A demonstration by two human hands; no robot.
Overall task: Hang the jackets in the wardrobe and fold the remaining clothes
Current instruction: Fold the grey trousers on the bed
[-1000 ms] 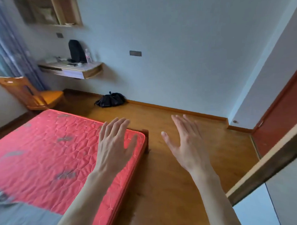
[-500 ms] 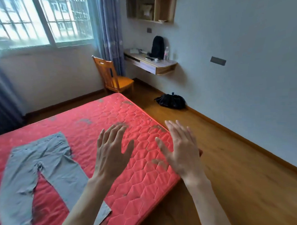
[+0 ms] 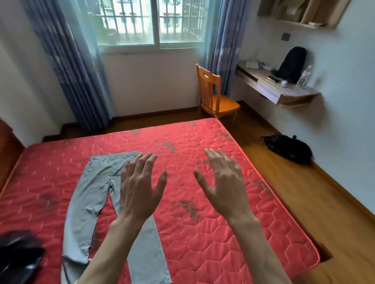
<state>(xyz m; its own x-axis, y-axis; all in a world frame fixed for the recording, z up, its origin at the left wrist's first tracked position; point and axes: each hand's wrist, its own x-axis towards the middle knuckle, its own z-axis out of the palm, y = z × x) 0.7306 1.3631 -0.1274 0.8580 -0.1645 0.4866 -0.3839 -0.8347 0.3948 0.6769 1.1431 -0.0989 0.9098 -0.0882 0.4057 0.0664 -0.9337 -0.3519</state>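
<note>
A person's left hand (image 3: 139,192) and right hand (image 3: 223,186) are raised palms-down above a bed, fingers spread and straight, holding nothing. The left hand and forearm hide part of a pair of light grey cotton trousers (image 3: 95,200) lying flat on the red quilted mattress (image 3: 217,225), waistband toward the window, legs parted and running to the near edge; the bottom of the picture cuts off the hem of the leg on the left.

At the lower left corner a dark, blurred garment or bag (image 3: 14,262) lies on the mattress, cut by the frame; what it is cannot be told. Dark grey stains mark the hexagon-stitched cover in several places. A brown wooden panel (image 3: 1,146) shows at the left edge, only partly in view.

Beyond the bed, a barred window (image 3: 154,17) stands between blue-grey patterned curtains (image 3: 73,67). An orange wooden chair (image 3: 214,96) stands on the wooden plank floor (image 3: 312,201) just past the mattress's far corner. On the right wall a floating wooden tabletop (image 3: 287,93) carries a black backpack (image 3: 292,63), a clear plastic bottle (image 3: 304,77) and small items too blurred to identify. Above it, an open wooden wall shelf (image 3: 305,8) is cropped by the top edge. A black bag (image 3: 288,148) lies on the floor against the pale wall.
</note>
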